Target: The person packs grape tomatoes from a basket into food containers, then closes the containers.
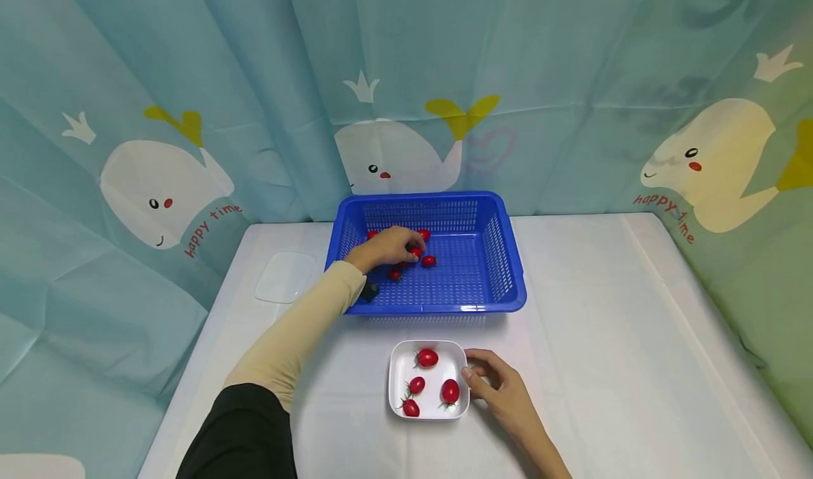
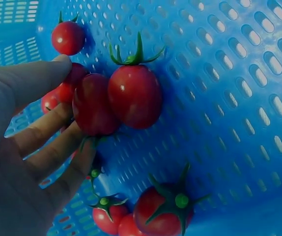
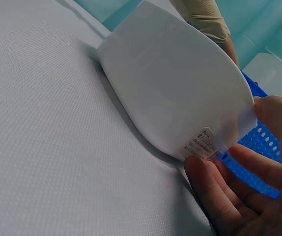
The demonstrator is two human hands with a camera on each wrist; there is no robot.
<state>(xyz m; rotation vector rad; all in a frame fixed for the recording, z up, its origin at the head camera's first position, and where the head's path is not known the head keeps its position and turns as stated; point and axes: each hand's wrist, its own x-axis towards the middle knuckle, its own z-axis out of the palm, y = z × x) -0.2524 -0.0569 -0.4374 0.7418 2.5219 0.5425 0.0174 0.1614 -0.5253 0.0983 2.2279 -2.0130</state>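
Note:
My left hand (image 1: pixel 389 245) reaches into the blue basket (image 1: pixel 516 281), its thumb and fingers around a cherry tomato (image 1: pixel 416 251). Up close in the left wrist view, the thumb touches one red tomato (image 2: pixel 76 73) while the other fingers lie behind several more. A large cherry tomato (image 2: pixel 135 96) with a green stem sits just beyond them. With the thumb at its rim and fingers against its side, my right hand (image 1: pixel 504 391) holds the white square dish (image 1: pixel 396 366). Several tomatoes lie in that dish, including one red tomato (image 1: pixel 450 391) near the thumb.
A clear flat lid (image 1: pixel 286 276) lies on the white tablecloth (image 1: pixel 591 338) left of the basket. Behind the table hangs a whale-print curtain (image 1: pixel 559 56). The dish's outer wall bears a small printed label (image 3: pixel 200 143).

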